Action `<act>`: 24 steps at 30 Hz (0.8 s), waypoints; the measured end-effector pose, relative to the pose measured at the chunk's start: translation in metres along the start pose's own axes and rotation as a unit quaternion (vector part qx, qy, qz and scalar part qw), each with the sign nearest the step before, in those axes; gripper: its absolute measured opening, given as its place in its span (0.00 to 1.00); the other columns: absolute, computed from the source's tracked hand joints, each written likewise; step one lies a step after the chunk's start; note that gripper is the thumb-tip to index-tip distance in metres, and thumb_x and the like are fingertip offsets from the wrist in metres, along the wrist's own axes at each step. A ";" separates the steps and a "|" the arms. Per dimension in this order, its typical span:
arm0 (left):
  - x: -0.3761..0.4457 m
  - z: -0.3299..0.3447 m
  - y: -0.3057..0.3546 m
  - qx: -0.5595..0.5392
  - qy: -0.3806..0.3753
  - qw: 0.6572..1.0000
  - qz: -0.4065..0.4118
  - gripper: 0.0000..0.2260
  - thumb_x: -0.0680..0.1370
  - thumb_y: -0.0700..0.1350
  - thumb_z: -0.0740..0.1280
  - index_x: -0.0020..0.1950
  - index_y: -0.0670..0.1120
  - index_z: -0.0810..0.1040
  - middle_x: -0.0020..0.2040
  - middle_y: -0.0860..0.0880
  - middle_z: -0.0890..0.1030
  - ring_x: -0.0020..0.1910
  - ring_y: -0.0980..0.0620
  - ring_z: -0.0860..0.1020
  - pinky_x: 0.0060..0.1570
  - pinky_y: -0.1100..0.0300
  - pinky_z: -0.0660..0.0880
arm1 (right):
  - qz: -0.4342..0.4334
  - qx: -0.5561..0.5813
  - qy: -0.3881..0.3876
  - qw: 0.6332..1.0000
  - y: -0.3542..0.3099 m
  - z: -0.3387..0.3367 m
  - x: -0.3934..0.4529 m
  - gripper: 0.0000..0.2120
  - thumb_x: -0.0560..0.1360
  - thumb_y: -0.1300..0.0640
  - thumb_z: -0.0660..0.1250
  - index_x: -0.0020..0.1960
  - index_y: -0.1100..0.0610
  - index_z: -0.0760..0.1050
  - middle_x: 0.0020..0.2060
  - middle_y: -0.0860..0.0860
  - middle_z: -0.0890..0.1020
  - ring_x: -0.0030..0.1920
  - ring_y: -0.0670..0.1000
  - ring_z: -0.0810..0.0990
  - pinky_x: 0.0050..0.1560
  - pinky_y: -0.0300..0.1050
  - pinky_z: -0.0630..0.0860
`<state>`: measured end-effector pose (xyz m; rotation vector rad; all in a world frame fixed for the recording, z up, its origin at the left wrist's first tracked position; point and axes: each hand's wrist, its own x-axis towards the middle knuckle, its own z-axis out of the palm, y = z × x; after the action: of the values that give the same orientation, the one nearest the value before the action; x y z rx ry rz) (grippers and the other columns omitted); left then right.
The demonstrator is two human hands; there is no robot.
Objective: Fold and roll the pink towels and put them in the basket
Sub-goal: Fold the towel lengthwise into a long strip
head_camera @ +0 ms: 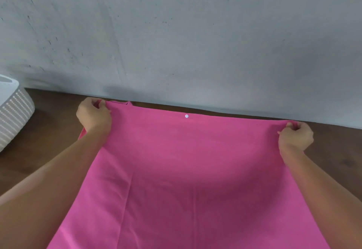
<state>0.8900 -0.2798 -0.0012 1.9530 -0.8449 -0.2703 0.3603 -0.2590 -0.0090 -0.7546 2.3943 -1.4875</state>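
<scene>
Pink towel between gripping hands

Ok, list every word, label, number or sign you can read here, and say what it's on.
None can be read.
The pink towel shows only a small white snap with no lettering visible.
The white basket has a perforated pattern, no label.
The grey wall carries only marks and scuffs.
</scene>
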 end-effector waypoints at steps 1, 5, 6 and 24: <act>0.004 0.004 0.000 0.005 -0.001 1.000 0.002 0.05 0.79 0.41 0.66 0.49 0.41 0.81 0.46 0.41 0.84 0.50 0.42 0.80 0.52 0.56 0.71 | 0.002 0.011 0.000 1.000 -0.002 0.005 0.003 0.09 0.82 0.60 0.62 0.56 0.63 0.78 0.46 0.60 0.83 0.33 0.50 0.82 0.21 0.27 0.69; 0.015 0.015 0.003 0.021 -0.006 1.000 0.005 0.06 0.79 0.41 0.65 0.50 0.40 0.80 0.48 0.39 0.83 0.52 0.41 0.80 0.53 0.54 0.71 | 0.015 0.044 0.001 0.999 -0.007 0.015 0.006 0.09 0.81 0.61 0.63 0.57 0.63 0.80 0.43 0.56 0.81 0.21 0.38 0.76 0.21 0.25 0.67; 0.017 0.017 0.004 0.028 -0.007 1.000 0.008 0.06 0.80 0.41 0.65 0.51 0.40 0.80 0.49 0.39 0.83 0.52 0.40 0.79 0.54 0.54 0.71 | 0.016 0.049 0.004 0.999 -0.008 0.016 0.007 0.09 0.81 0.61 0.64 0.57 0.63 0.80 0.44 0.55 0.81 0.21 0.39 0.77 0.21 0.26 0.67; -0.071 -0.023 0.024 0.136 -0.161 0.972 0.104 0.34 0.78 0.47 0.70 0.76 0.34 0.58 0.76 0.35 0.57 0.73 0.34 0.58 0.73 0.43 0.57 | -0.060 -0.048 -0.153 0.985 0.027 -0.103 -0.097 0.21 0.77 0.64 0.70 0.69 0.60 0.74 0.65 0.55 0.78 0.66 0.54 0.76 0.65 0.38 0.69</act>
<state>0.8383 -0.2243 0.0195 2.0816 -1.3497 -0.3690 0.3886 -0.1191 0.0072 -1.0798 2.2332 -1.1993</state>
